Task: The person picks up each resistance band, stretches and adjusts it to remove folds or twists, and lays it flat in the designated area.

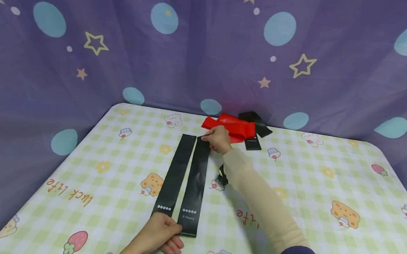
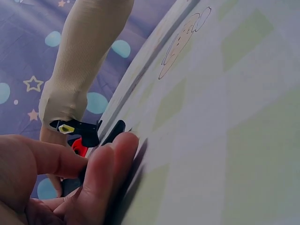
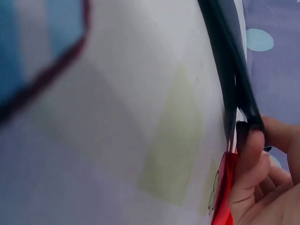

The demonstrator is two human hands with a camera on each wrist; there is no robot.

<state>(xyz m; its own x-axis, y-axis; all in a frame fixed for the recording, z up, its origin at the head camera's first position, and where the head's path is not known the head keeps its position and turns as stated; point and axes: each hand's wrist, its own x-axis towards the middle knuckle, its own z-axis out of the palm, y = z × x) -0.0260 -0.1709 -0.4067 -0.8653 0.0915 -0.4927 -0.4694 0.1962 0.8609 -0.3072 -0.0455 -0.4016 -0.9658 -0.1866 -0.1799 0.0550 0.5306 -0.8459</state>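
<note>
Two long black bands lie side by side on the checked tablecloth, the left one (image 1: 174,174) and the right one (image 1: 196,182). My left hand (image 1: 177,230) pinches the near end of the right band between thumb and fingers (image 2: 110,173). My right hand (image 1: 208,137) reaches far forward and pinches that band's far end, where curled fingers (image 3: 248,154) grip the dark edge of the band (image 3: 229,70). The band lies stretched flat between both hands.
A heap of red bands (image 1: 233,128) and more black bands (image 1: 257,127) lies just behind my right hand. The table (image 1: 310,183) has rounded corners. A purple curtain (image 1: 194,62) with stars and dots closes it in on all sides.
</note>
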